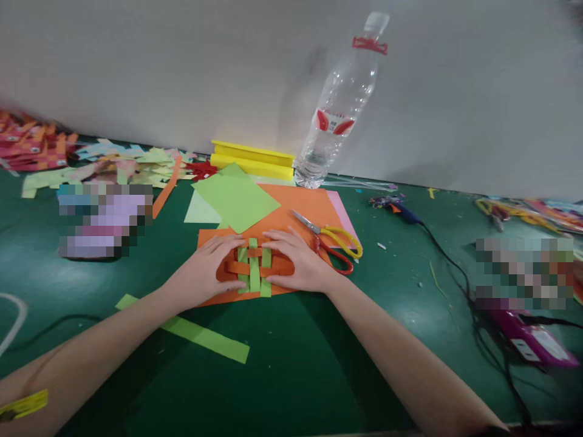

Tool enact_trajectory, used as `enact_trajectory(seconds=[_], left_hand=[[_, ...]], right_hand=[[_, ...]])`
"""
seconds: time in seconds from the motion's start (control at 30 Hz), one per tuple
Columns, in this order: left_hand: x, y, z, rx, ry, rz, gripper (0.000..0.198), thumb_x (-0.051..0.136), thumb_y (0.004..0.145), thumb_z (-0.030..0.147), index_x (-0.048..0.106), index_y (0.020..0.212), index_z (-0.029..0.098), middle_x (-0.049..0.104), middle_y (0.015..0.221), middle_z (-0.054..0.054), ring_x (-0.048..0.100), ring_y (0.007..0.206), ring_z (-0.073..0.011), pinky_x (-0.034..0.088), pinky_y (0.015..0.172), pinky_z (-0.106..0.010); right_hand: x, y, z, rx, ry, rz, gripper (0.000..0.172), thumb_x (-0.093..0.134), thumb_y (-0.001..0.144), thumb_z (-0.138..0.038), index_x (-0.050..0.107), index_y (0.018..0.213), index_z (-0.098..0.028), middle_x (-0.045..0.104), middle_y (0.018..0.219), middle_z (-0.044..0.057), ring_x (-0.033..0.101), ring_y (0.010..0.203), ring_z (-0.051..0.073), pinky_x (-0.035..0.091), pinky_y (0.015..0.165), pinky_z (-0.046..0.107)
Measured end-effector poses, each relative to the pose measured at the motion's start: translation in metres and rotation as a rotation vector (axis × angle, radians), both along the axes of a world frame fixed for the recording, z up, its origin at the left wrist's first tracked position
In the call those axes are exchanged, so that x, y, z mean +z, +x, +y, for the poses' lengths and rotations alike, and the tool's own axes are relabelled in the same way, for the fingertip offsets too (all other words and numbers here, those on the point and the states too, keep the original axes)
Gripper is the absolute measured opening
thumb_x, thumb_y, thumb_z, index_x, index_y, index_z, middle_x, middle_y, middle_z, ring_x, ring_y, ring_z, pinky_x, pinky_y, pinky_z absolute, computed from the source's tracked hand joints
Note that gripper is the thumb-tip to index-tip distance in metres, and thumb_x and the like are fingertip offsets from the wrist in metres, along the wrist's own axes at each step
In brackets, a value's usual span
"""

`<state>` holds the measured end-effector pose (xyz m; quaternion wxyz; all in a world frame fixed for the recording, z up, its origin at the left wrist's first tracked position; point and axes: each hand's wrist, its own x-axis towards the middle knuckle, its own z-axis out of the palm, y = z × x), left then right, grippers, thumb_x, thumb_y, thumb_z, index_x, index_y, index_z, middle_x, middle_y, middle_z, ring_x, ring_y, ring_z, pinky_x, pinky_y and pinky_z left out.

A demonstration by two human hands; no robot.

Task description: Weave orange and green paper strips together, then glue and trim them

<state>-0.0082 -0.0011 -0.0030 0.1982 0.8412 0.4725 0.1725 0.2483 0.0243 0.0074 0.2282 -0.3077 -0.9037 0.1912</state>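
Note:
Green and orange paper strips woven into a small lattice [254,276] lie over the orange paper sheet in the middle of the table. My left hand [207,270] curves round the lattice's left side, thumb and fingers pressing on the strip ends. From the right, my right hand [300,261] holds the lattice the same way, its fingertips on the right-hand green strip. Scissors [314,227] with yellow and red handles lie partly open beside my right hand. A loose green paper strip [204,337] passes beneath my left forearm.
Behind my hands are green paper [237,197] and orange paper [296,203]. A plastic bottle [339,97] leans against the wall near a yellow folded piece [250,160]. Paper scraps [155,161] lie back left. A corded glue gun [401,209] and purple power strip [531,334] are right.

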Motion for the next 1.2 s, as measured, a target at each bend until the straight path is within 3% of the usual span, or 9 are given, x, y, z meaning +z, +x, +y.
enact_trajectory(seconds=[0.13, 0.33, 0.57, 0.8, 1.2], left_hand=[[0.000, 0.000, 0.000, 0.005, -0.007, 0.012, 0.068, 0.057, 0.078, 0.061, 0.036, 0.133, 0.028, 0.041, 0.141, -0.007, 0.038, 0.129, -0.0299, 0.034, 0.104, -0.047], [0.001, 0.000, 0.000, -0.006, 0.007, 0.029, 0.064, 0.057, 0.079, 0.059, 0.038, 0.132, 0.028, 0.041, 0.141, -0.007, 0.039, 0.128, -0.0293, 0.035, 0.103, -0.048], [-0.001, 0.001, 0.000, -0.011, 0.044, 0.047, 0.069, 0.056, 0.078, 0.062, 0.037, 0.134, 0.027, 0.041, 0.141, -0.008, 0.039, 0.128, -0.0303, 0.035, 0.103, -0.049], [-0.003, 0.001, 0.000, -0.002, 0.041, 0.082, 0.070, 0.055, 0.078, 0.063, 0.036, 0.134, 0.027, 0.039, 0.143, -0.006, 0.037, 0.129, -0.0290, 0.035, 0.104, -0.048], [-0.003, 0.001, -0.001, -0.010, 0.046, 0.081, 0.067, 0.056, 0.077, 0.063, 0.041, 0.131, 0.026, 0.040, 0.142, -0.006, 0.038, 0.128, -0.0286, 0.034, 0.105, -0.046]], right_hand=[[0.003, 0.003, 0.003, 0.023, -0.079, 0.039, 0.050, 0.066, 0.077, -0.036, 0.050, 0.123, -0.023, 0.042, 0.140, 0.010, 0.035, 0.132, 0.022, 0.028, 0.110, 0.046], [0.005, 0.008, 0.004, 0.024, -0.111, 0.065, 0.033, 0.062, 0.081, -0.031, 0.056, 0.112, -0.025, 0.044, 0.138, 0.006, 0.039, 0.129, 0.020, 0.029, 0.110, 0.045], [0.007, 0.009, 0.004, -0.009, 0.064, -0.069, 0.030, 0.067, 0.076, -0.048, 0.067, 0.093, -0.023, 0.062, 0.098, 0.004, 0.054, 0.096, 0.019, 0.037, 0.090, 0.039], [0.002, 0.012, 0.008, -0.013, 0.107, -0.059, 0.019, 0.063, 0.082, -0.041, 0.069, 0.087, -0.024, 0.062, 0.081, -0.001, 0.054, 0.082, 0.014, 0.032, 0.085, 0.034], [0.011, 0.007, 0.006, -0.026, -0.131, -0.092, 0.011, 0.062, 0.083, -0.031, 0.064, 0.083, -0.020, 0.061, 0.078, 0.000, 0.053, 0.080, 0.014, 0.034, 0.081, 0.032]])
